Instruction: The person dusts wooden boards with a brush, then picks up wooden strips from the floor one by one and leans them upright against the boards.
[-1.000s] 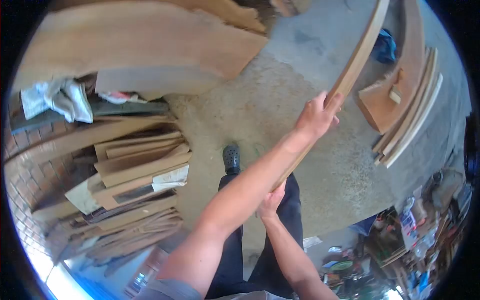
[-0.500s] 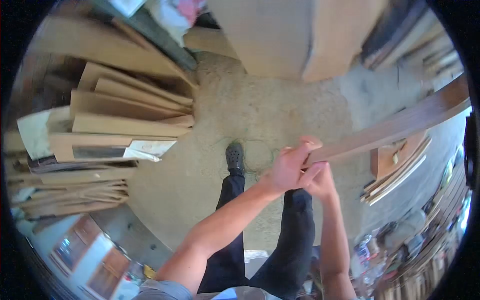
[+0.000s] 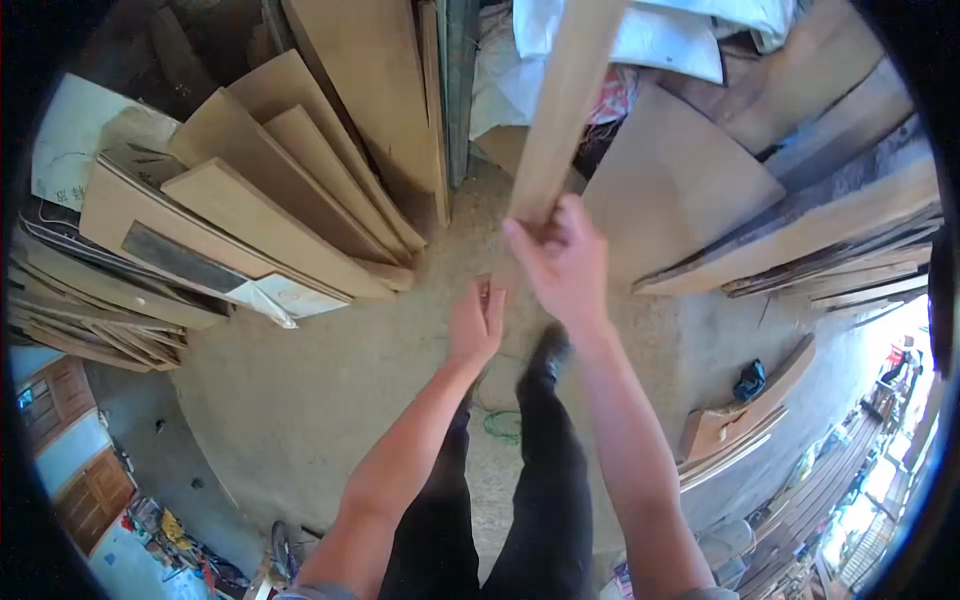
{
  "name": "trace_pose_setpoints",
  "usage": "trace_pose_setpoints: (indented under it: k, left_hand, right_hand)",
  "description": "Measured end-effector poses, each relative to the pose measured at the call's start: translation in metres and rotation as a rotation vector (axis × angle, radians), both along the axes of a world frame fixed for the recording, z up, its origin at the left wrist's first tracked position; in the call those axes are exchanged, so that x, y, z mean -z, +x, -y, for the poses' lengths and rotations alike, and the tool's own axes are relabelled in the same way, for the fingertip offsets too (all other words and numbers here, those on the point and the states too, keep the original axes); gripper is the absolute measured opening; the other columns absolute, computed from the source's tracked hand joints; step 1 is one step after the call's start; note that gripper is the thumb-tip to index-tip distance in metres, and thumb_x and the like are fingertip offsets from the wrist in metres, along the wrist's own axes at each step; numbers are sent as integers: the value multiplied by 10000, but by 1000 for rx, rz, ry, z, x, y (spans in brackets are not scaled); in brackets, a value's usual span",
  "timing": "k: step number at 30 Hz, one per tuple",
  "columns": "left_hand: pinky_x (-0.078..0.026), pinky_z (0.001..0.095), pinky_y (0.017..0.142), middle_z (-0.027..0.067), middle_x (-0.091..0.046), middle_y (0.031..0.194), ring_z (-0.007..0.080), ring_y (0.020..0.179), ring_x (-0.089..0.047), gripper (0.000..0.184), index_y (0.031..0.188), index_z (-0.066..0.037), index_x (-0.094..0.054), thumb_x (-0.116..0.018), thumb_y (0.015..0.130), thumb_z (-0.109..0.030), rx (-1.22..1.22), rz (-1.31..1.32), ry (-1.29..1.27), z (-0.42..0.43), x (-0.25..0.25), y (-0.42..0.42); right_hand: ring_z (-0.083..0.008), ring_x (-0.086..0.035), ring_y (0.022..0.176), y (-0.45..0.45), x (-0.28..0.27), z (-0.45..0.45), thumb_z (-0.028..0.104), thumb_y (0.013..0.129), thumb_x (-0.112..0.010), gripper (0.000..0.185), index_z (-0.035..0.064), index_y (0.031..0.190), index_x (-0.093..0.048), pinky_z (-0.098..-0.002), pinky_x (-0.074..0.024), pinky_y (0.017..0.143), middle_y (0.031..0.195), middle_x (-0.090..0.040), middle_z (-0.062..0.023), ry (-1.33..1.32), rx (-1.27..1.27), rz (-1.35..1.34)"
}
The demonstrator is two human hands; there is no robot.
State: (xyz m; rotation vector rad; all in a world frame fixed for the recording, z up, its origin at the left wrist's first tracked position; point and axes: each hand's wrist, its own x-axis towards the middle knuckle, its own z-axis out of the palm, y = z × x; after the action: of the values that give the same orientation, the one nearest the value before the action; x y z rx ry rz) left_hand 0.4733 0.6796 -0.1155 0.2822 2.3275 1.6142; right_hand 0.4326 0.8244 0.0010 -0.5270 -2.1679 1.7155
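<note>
A long wooden board (image 3: pixel 568 105) rises from my hands toward the top of the head view. My right hand (image 3: pixel 567 262) grips it, the fingers curled round its edge. Lower down and to the left, my left hand (image 3: pixel 478 318) is closed at the board's near end, its thumb and fingers pressed together. Part of that near end is hidden by my right hand.
Upright brown panels (image 3: pixel 300 180) lean at the left. A wide panel (image 3: pixel 665 180) and stacked planks (image 3: pixel 840 225) stand at the right, with white sacks (image 3: pixel 660 40) behind. Wood pieces (image 3: pixel 750 410) and green string (image 3: pixel 503 427) lie on the floor.
The view has turned toward the leaning panels. The board has swung from the right to point up and away. My hands have moved apart along it, and one foot has stepped forward.
</note>
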Motion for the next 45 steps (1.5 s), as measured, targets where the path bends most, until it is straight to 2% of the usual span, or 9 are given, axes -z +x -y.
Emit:
trace_pose_setpoints:
  k: [3,6,9,12,17,26,35,41,45]
  left_hand:
    - [-523,404,721,186,-678,926,324,833,-680,266,1109,-11,-575,-523,995,-246,29,-94,-13,7,53,-35]
    - [-523,437,737,196,-677,971,360,872,-673,239,1099,-34,-583,-547,979,-237,42,-48,-168,16,96,-75]
    - [-513,461,762,213,-671,1015,382,938,-657,235,1099,-43,-587,-537,977,-238,-21,156,32,13,139,-115]
    - [-507,474,777,229,-665,1043,406,960,-642,260,1120,-35,-579,-522,980,-246,34,78,-404,8,162,-159]
    - [-487,501,818,253,-654,1009,435,974,-613,314,1157,-22,-614,-527,979,-265,-148,88,-212,-17,197,-211]
    - [-507,480,753,215,-664,932,366,904,-644,280,1108,-64,-643,-580,951,-288,-121,-164,-583,-38,218,-227]
    - [-540,456,756,176,-708,959,350,888,-690,262,1079,-83,-639,-612,905,-277,-202,143,-504,-53,213,-246]
    - [-537,444,783,133,-716,962,351,910,-683,256,1073,-103,-649,-631,879,-270,-29,220,-656,-39,198,-209]
    - [-542,407,792,119,-717,988,334,920,-681,241,1061,-104,-654,-634,877,-258,173,157,-626,-8,213,-146]
  right_hand:
    - [-379,-694,726,-36,44,10,252,821,-718,372,-12,1003,-529,-432,-552,618,809,-688,-210,335,-37,225]
    - [-464,-644,711,-73,88,19,324,811,-695,406,-9,966,-521,-487,-544,612,769,-659,-252,286,-86,255]
    - [-458,-652,733,-111,138,16,310,818,-694,402,-15,976,-519,-498,-542,638,790,-657,-273,339,-112,247]
    - [-473,-647,766,-154,158,6,307,823,-690,412,-25,996,-519,-522,-536,661,804,-649,-294,265,-106,330]
    - [-446,-662,837,-211,210,-12,305,849,-666,436,-54,1034,-503,-511,-532,705,864,-666,-286,398,-148,379]
    - [-502,-626,853,-238,236,-31,306,860,-652,445,-57,1050,-480,-544,-512,721,883,-632,-339,290,-221,421]
    - [-504,-602,943,-252,227,-39,316,905,-640,449,-46,1116,-479,-540,-501,772,1054,-610,-322,299,-193,323]
    - [-440,-521,1185,-179,249,-70,325,900,-648,658,-26,1394,-391,-479,-442,987,1248,-556,-288,427,-162,239]
    - [-445,-556,1140,-20,272,-99,224,886,-616,525,13,1339,-454,-476,-463,965,1245,-560,-278,415,-179,524]
